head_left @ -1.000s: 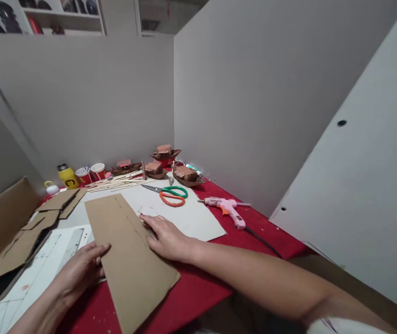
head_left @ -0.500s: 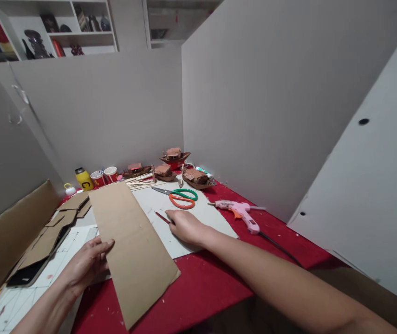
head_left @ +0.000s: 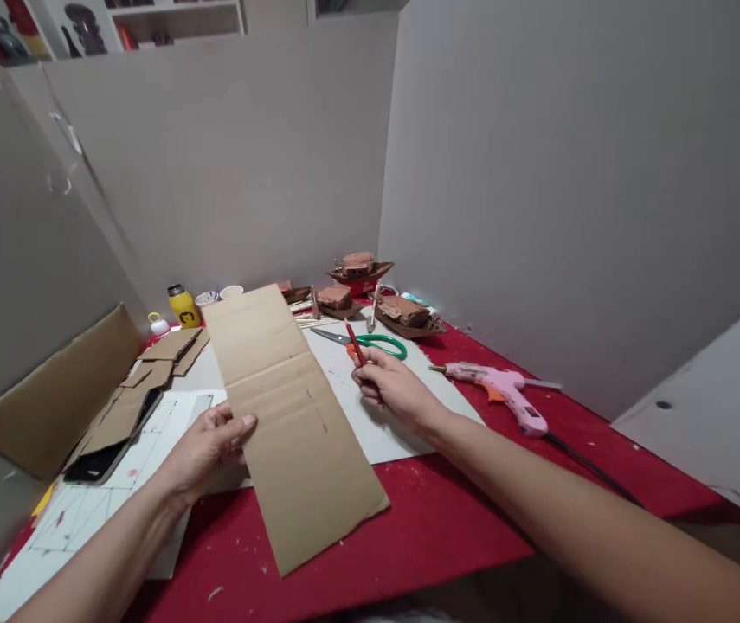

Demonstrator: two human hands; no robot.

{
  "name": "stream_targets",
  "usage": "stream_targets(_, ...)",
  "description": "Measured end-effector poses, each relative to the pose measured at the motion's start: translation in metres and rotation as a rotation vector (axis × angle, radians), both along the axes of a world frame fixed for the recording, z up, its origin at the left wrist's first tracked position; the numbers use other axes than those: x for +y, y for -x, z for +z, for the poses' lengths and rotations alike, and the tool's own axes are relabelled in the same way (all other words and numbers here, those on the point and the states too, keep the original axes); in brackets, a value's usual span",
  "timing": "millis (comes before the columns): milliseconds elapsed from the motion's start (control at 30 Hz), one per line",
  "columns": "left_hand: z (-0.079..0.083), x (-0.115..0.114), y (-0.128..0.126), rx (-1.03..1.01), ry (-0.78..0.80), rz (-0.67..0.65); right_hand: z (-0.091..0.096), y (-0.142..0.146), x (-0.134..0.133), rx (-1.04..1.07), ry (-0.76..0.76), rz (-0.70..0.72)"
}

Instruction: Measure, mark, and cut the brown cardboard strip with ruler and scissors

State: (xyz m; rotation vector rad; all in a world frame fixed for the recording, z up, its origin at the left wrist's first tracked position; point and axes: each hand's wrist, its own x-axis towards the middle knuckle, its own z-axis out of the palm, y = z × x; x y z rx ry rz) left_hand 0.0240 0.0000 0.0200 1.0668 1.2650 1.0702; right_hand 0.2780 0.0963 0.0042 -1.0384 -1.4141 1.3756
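Left fingers and right fingers pinched, forearms outstretched

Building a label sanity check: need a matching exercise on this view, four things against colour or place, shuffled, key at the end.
Things
1. Long cardboard
2. Pencil
3. Glue gun
4. Bottle

Colour or place
A. Pink, with an orange trigger
B. In the right grip
C. Yellow, with a dark top
D. In the left grip

Pairs: 1-D, 2-B, 3-A, 4-C
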Motion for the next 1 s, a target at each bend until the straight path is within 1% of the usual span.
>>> stream_targets(100, -0.008, 0.007, -0.002, 0.115, 0.006, -0.018, 0.001, 0.003, -0.009, 0.034, 0.058, -0.009)
stream_targets(167, -0.007, 0.01, 0.005, 0.24, -0.004, 0.008, 0.0, 0.003, -0.013, 0.032, 0.084, -0.016)
stream_targets(300, 0.009, 0.007, 0.041, 0.529, -0.065, 0.119, -0.004, 0.004, -0.015, 0.012, 0.143, -0.009)
stream_targets(400, 0.018, 0.001, 0.068, 0.744, -0.074, 0.148, -0.006, 0.005, -0.017, 0.032, 0.191, 0.049)
stream_targets(467, 0.017, -0.002, 0.078, 0.877, -0.059, 0.167, -0.007, 0.006, -0.019, 0.046, 0.214, 0.1)
stream_targets(567, 0.01, -0.004, 0.082, 1.022, -0.03, 0.196, -0.01, 0.005, -0.02, 0.02, 0.22, 0.15)
stream_targets(633, 0.006, -0.004, 0.081, 1.078, -0.014, 0.197, -0.012, 0.003, -0.019, -0.023, 0.215, 0.157)
stream_targets(700, 0.005, -0.003, 0.082, 1.102, 0.012, 0.171, -0.014, 0.001, -0.017, -0.059, 0.215, 0.159)
stream_targets(833, 0.007, 0.0, 0.085, 1.096, 0.064, 0.111, -0.012, -0.002, -0.012, -0.07, 0.232, 0.175)
stream_targets(1000, 0.011, 0.004, 0.087, 1.1, 0.091, 0.093, -0.007, -0.003, -0.01, -0.056, 0.242, 0.215)
